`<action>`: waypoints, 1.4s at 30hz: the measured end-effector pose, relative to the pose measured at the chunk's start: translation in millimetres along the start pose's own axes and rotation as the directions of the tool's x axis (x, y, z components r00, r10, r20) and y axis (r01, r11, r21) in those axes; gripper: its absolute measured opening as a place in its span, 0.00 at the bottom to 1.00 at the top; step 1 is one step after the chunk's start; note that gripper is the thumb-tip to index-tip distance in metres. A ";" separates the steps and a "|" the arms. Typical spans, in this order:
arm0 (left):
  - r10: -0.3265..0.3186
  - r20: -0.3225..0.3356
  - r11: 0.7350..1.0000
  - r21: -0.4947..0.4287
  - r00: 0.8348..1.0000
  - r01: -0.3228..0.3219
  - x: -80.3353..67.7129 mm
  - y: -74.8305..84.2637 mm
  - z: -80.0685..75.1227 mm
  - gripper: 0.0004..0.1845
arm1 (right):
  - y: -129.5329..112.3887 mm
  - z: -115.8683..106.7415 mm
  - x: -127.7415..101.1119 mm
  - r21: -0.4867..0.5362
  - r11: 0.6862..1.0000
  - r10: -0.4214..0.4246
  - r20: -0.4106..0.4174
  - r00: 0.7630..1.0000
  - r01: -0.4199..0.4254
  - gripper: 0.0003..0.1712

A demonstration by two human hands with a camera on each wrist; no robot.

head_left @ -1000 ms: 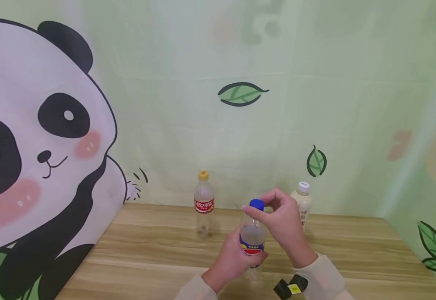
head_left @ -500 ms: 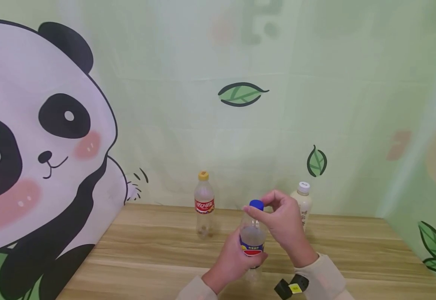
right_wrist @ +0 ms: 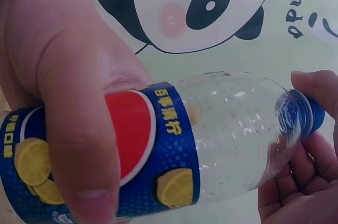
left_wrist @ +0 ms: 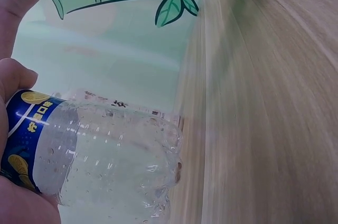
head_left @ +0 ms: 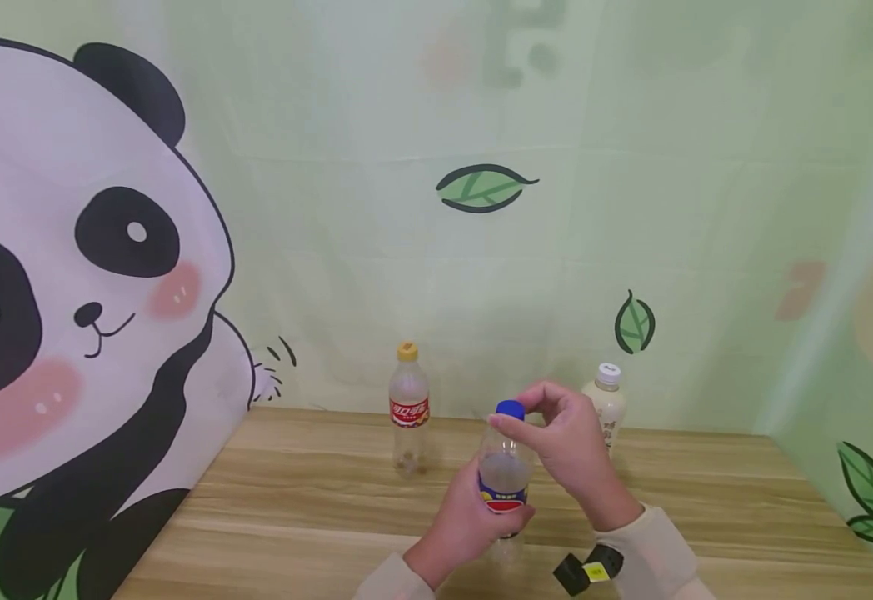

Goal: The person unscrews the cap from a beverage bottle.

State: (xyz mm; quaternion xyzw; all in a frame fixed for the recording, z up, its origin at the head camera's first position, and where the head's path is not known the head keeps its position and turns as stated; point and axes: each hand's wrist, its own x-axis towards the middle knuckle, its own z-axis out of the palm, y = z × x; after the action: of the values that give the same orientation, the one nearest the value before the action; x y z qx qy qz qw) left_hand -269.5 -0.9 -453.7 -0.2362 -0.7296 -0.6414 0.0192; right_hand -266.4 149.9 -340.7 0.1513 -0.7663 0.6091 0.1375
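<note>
Left hand [head_left: 466, 521] grips Pepsi bottle [head_left: 506, 483] mid-frame; right hand [head_left: 567, 446] pinches blue cap [head_left: 511, 408]. Right wrist view alone shows lemon-print label [right_wrist: 158, 150].

A staged recording booth, not a lived-in room.
I saw a wooden worktop [head_left: 316, 492] boxed in by printed backdrop sheets [head_left: 706, 208] with a cartoon panda [head_left: 84, 292] and leaves [head_left: 484, 187].

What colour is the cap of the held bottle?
Blue; the cap shows best in the head view.
</note>
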 end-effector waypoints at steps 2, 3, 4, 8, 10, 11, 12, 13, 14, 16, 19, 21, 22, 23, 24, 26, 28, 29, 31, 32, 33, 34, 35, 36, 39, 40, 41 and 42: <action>-0.014 0.003 1.000 -0.008 1.000 0.014 -0.4 0.3 -0.3 0.31 | 1.4 -1.5 1.0 0.002 1.000 -0.009 0.029 1.000 0.009 0.17; -0.019 0.005 1.000 -0.010 1.000 0.019 -0.6 0.2 -0.5 0.31 | 2.1 -2.3 1.5 0.004 1.000 -0.014 0.044 0.999 0.014 0.16; -0.024 0.007 1.000 -0.010 1.000 0.024 -0.8 0.3 -0.7 0.31 | 2.7 -3.1 2.1 0.009 1.000 -0.021 0.057 0.998 0.020 0.16; -0.023 0.015 1.000 -0.010 1.000 0.023 -1.2 -0.7 -1.4 0.31 | 4.2 -5.4 3.2 0.025 0.999 -0.034 0.101 0.994 0.031 0.14; -0.021 0.019 1.000 -0.013 1.000 0.021 -1.1 -1.7 -1.4 0.31 | 4.6 -6.0 3.6 0.028 0.999 -0.036 0.119 0.992 0.033 0.14; -0.021 0.020 1.000 -0.018 1.000 0.021 -1.2 -2.2 -1.5 0.31 | 4.8 -6.3 3.6 0.025 0.999 -0.034 0.126 0.991 0.031 0.14; -0.021 0.022 0.999 -0.023 1.000 0.022 -1.3 -2.8 -1.6 0.31 | 5.1 -6.5 3.7 0.026 0.999 -0.034 0.134 0.990 0.030 0.14; -0.026 0.022 0.999 -0.028 0.999 0.027 -1.3 -3.0 -1.7 0.31 | 5.4 -6.7 3.9 0.025 0.999 -0.033 0.143 0.989 0.030 0.14; -0.030 0.021 0.999 -0.028 0.999 0.030 -1.3 -3.4 -1.8 0.31 | 5.7 -6.8 4.0 0.022 0.999 -0.031 0.151 0.988 0.028 0.15; -0.038 0.019 0.999 -0.028 0.999 0.039 -1.5 -3.0 -2.4 0.32 | 6.1 -7.2 4.0 0.010 1.000 -0.026 0.166 0.986 0.025 0.16; -0.049 0.016 0.998 -0.026 0.999 0.049 -1.7 -2.1 -2.9 0.33 | 6.7 -7.6 3.9 -0.003 1.000 -0.021 0.189 0.982 0.022 0.16; -0.043 0.011 0.999 -0.024 0.999 0.043 -1.7 -2.1 -3.0 0.33 | 6.6 -7.8 3.5 -0.005 1.000 -0.022 0.203 0.979 0.024 0.17; -0.041 0.007 0.999 -0.026 0.999 0.041 -2.0 -1.7 -2.9 0.33 | 6.2 -7.9 3.0 -0.004 1.000 -0.022 0.209 0.978 0.024 0.16; -0.036 0.004 0.999 -0.031 0.999 0.036 -2.2 -1.6 -2.8 0.33 | 5.8 -8.0 2.5 -0.002 1.000 -0.023 0.216 0.976 0.024 0.17; -0.030 0.000 0.999 -0.034 1.000 0.030 -2.5 -1.6 -2.6 0.33 | 5.4 -8.0 2.1 0.006 1.000 -0.026 0.223 0.974 0.025 0.17; -0.021 -0.003 0.999 -0.037 1.000 0.021 -2.8 -1.6 -2.6 0.33 | 4.3 -8.0 1.3 0.020 0.999 -0.030 0.237 0.971 0.026 0.18; -0.022 0.001 0.999 -0.045 1.000 0.022 -2.9 -1.1 -2.6 0.34 | 3.3 -7.9 0.9 0.030 0.999 -0.036 0.252 0.967 0.029 0.19; -0.026 0.005 0.999 -0.046 1.000 0.026 -2.7 -1.1 -2.6 0.34 | 3.4 -7.9 0.8 0.030 0.999 -0.037 0.257 0.966 0.030 0.20; -0.042 0.010 0.998 -0.046 0.999 0.043 -2.1 -1.4 -2.7 0.33 | 3.7 -7.8 0.7 0.018 0.999 -0.043 0.253 0.966 0.040 0.23; -0.047 0.011 0.998 -0.046 0.999 0.047 -1.9 -1.3 -2.6 0.33 | 4.3 -7.8 0.7 0.012 0.999 -0.044 0.247 0.968 0.042 0.25; -0.050 0.010 0.998 -0.044 0.999 0.050 -1.7 -1.3 -2.3 0.33 | 5.1 -7.6 0.6 0.012 0.999 -0.047 0.235 0.971 0.045 0.27; -0.051 0.009 0.998 -0.043 0.999 0.051 -1.8 -1.2 -2.1 0.32 | 5.8 -7.3 0.5 0.010 0.999 -0.048 0.217 0.975 0.047 0.29; -0.051 0.005 0.998 -0.039 0.999 0.052 -1.9 -1.1 -1.8 0.32 | 6.5 -6.7 0.4 0.010 0.999 -0.050 0.195 0.979 0.049 0.31; -0.046 0.002 0.998 -0.036 0.999 0.046 -2.0 -1.3 -1.3 0.32 | 6.8 -6.0 0.2 0.012 0.999 -0.050 0.168 0.984 0.049 0.32; -0.028 0.000 0.999 -0.031 1.000 0.028 -2.4 -0.9 -0.1 0.31 | 6.1 -2.6 -0.6 0.020 0.999 -0.035 0.075 0.997 0.033 0.30; -0.027 0.001 0.999 -0.034 1.000 0.027 -2.7 -0.5 0.1 0.31 | 5.2 -1.2 -1.1 0.012 1.000 -0.024 0.044 0.999 0.024 0.29; -0.027 0.003 0.999 -0.036 1.000 0.027 -2.8 -0.5 0.3 0.31 | 4.2 0.2 -1.6 -0.001 1.000 -0.011 0.013 1.000 0.011 0.28; -0.026 0.005 0.999 -0.039 1.000 0.026 -2.8 -0.4 0.5 0.31 | 3.0 1.6 -2.2 -0.013 1.000 0.003 -0.015 1.000 -0.003 0.28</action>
State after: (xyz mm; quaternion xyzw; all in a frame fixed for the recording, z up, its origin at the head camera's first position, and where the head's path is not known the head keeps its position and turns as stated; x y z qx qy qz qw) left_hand -267.0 -1.4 -455.1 -0.2285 -0.7199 -0.6554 0.0045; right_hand -265.6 149.1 -344.6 0.1445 -0.7695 0.6054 0.1435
